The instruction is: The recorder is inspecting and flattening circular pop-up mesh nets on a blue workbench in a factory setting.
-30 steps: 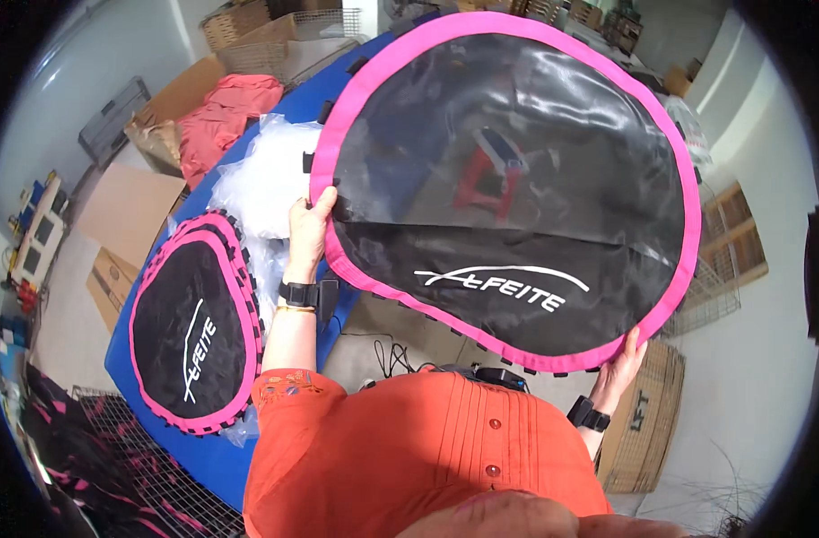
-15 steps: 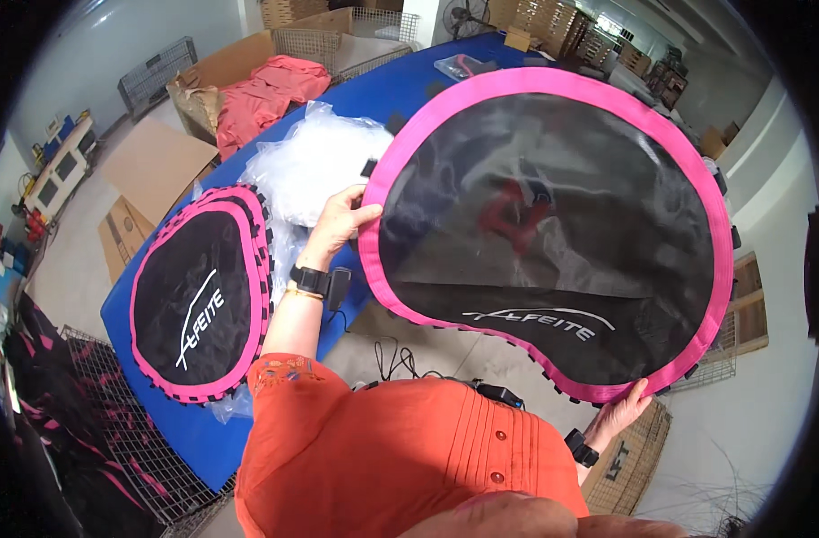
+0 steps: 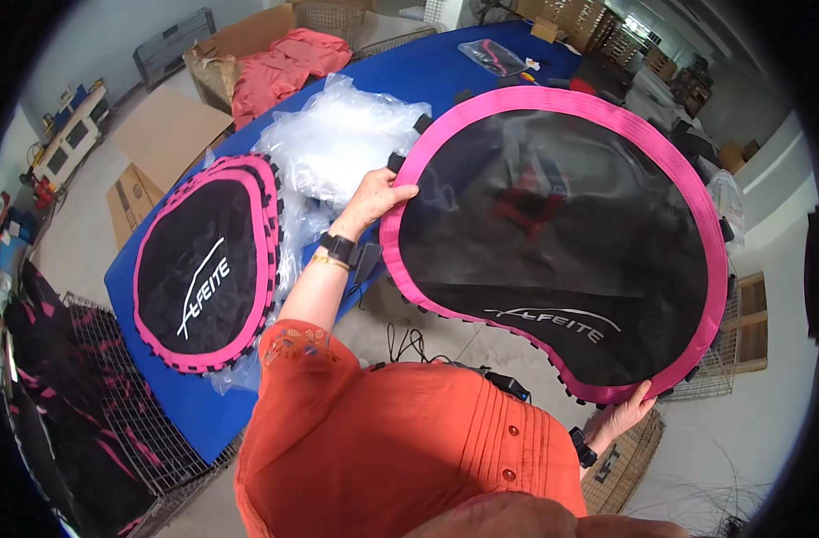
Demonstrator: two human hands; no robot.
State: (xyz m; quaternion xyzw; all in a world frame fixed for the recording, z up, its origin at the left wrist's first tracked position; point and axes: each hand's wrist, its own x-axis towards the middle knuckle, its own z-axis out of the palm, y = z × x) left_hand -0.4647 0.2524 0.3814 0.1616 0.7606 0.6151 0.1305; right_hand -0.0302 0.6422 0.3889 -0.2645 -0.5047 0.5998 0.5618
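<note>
Held up between my hands is a large black mesh mat (image 3: pixel 553 233), kidney-shaped, with a wide pink border and small black tabs along its edge. My left hand (image 3: pixel 375 197) pinches its left border, thumb on the front. At the lower right border, my right hand (image 3: pixel 621 416) grips the edge with its thumb in front and other fingers mostly hidden behind. To the left, a stack of similar pink-edged mats (image 3: pixel 203 269) lies on the blue table (image 3: pixel 172 394). Beside the stack is a heap of clear plastic bags (image 3: pixel 347 134).
A flat bagged item (image 3: pixel 492 58) lies at the table's far end. Red cloth (image 3: pixel 288 67) hangs over a carton at the back left. A wire cage (image 3: pixel 113 386) with black and pink pieces stands at the left, and another carton (image 3: pixel 627 459) at lower right.
The held mat's left side and my left hand have shifted slightly right in view. The mat's top edge sits a little lower. Both hands keep their grip.
</note>
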